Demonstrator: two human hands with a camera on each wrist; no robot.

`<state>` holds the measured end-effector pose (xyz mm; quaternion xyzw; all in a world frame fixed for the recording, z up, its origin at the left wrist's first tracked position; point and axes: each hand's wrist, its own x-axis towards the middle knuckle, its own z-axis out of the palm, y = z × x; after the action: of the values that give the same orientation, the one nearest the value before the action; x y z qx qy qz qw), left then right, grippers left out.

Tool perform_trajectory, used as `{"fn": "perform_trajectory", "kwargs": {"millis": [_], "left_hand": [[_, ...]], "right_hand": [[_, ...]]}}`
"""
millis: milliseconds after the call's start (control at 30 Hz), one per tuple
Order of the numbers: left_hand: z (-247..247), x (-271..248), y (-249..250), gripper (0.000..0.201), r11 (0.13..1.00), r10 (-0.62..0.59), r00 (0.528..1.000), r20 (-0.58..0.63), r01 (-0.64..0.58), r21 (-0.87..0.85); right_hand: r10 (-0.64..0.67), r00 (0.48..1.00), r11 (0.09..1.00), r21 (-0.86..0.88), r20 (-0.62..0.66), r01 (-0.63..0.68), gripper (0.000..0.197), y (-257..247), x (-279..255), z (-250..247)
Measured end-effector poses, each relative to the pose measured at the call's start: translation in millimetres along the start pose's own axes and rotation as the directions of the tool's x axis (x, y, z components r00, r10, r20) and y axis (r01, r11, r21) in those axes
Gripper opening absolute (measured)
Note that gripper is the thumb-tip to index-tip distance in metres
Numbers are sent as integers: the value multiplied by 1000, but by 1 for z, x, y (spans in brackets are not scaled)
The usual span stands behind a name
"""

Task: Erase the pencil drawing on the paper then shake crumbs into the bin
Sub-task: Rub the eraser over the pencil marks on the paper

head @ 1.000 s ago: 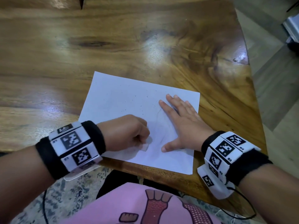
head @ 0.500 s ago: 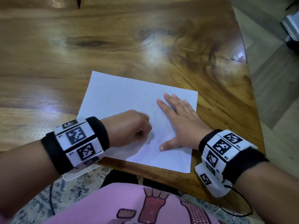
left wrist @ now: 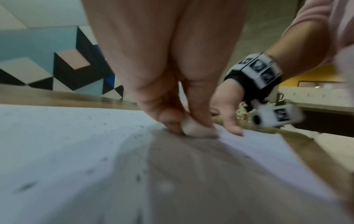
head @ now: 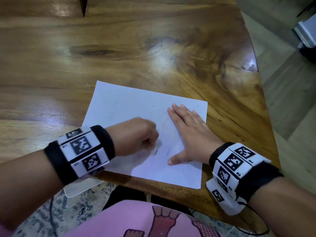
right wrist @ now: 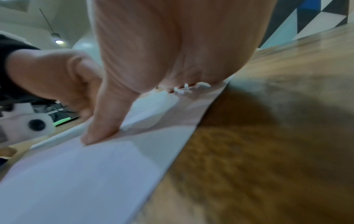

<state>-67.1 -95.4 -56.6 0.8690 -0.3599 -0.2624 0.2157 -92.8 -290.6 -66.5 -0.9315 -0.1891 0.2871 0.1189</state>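
Rubbing away, the left hand (head: 136, 135) has its fingers curled tight around a small white eraser (left wrist: 193, 128), pinching it between thumb and fingertips and pressing it down on the paper (head: 119, 106) near the table's near edge. Faint pencil lines (head: 168, 149) show just to the right of that fist, so I'd say the erasing is well along but not finished. Dark crumbs (left wrist: 137, 177) dot the sheet, mostly on its left half.

Over to the right hand (head: 191, 135): fingers straight and close together, thumb spread wide, palm flat on the paper's right side, pinning it. That's the key to doing this well, in my view: hold the sheet firmly close to the rubbing spot, keep strokes short and pulling away from the pinning hand so the paper doesn't buckle or tear, and go light enough that the crumbs stay on the sheet for the tip-out later. The pictures are blurred around the left hand, so exactly where the eraser meets the lines I can't tell.

The table (head: 119, 48) is glossy brown wood with strong grain and a dark knot, and the paper sits toward its near right corner. No bin in sight. A wall of coloured triangles (left wrist: 67, 60) stands beyond the far edge, a grey floor (head: 290, 100) runs off the right edge, and a patterned rug (head: 51, 212) lies below the near edge.
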Motion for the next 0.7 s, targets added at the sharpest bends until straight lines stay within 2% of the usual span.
{"fn": "perform_trajectory", "kwargs": {"millis": [67, 133, 267, 400, 467, 533, 600, 667, 700], "left_hand": [[-4, 12, -1, 8, 998, -48, 988, -147, 53, 27], [-2, 14, 0, 11, 994, -105, 973, -204, 111, 17], [1, 7, 2, 14, 991, -131, 977, -170, 135, 10], [-19, 28, 4, 6, 983, -154, 985, -78, 161, 89], [-33, 50, 5, 2, 982, -168, 971, -169, 181, 61], [-41, 73, 6, 5, 977, -198, 937, -286, 211, 16], [-37, 83, 7, 5, 975, -209, 923, -322, 222, 5], [-28, 73, 7, 4, 987, -154, 952, -265, 159, -2], [-22, 64, 6, 5, 994, -109, 974, -198, 111, -2]], "right_hand": [[10, 1000, 1000, -1, -12, -10, 137, -1, -1, 0], [7, 1000, 1000, 4, -13, -7, 137, -2, -1, -1], [81, 996, 994, 70, -30, -79, 139, 0, -6, -1], [138, 989, 986, 103, -46, -133, 137, 7, -10, -2], [141, 989, 986, 91, -34, -138, 136, 8, -10, -3], [147, 989, 986, 85, -27, -144, 136, 8, -10, -3], [149, 988, 986, 84, -28, -146, 136, 7, -10, -4], [153, 988, 985, 86, -27, -150, 136, 7, -9, -4], [152, 988, 985, 88, -26, -150, 136, 7, -9, -4]]}}
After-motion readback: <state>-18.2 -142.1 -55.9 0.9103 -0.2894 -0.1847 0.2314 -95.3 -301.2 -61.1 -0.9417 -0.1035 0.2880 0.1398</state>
